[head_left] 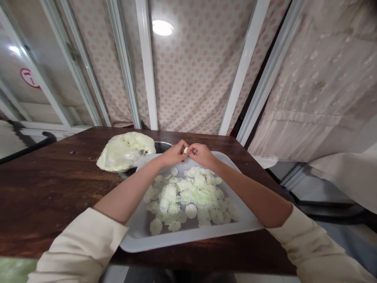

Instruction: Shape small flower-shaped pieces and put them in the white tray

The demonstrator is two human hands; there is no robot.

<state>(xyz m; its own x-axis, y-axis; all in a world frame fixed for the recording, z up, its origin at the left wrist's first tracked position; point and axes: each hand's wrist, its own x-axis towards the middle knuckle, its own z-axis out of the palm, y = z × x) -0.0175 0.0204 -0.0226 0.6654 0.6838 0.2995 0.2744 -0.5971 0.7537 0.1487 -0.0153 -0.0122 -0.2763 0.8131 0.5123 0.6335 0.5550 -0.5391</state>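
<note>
A: In the head view, where is the small pale piece (185, 150)?
B: Just above the frame's centre, between the left hand (176, 153) and the right hand (202, 154), over the tray's far edge.

A: How do the hands stand?
B: Both narrow. The left looks pinched on the piece; the right's fingers curl in beside it, but I can't tell whether they grip it too.

A: Its long axis?
B: Too small to make out.

A: And what lies around?
B: The scalloped white discs (191, 211) spread below the hands, around the lower centre, inside the pale tray (156, 244). The yellowish bag (118, 151) sits left of centre on the bench (59, 184), so the left hand is nearer to it.
</note>
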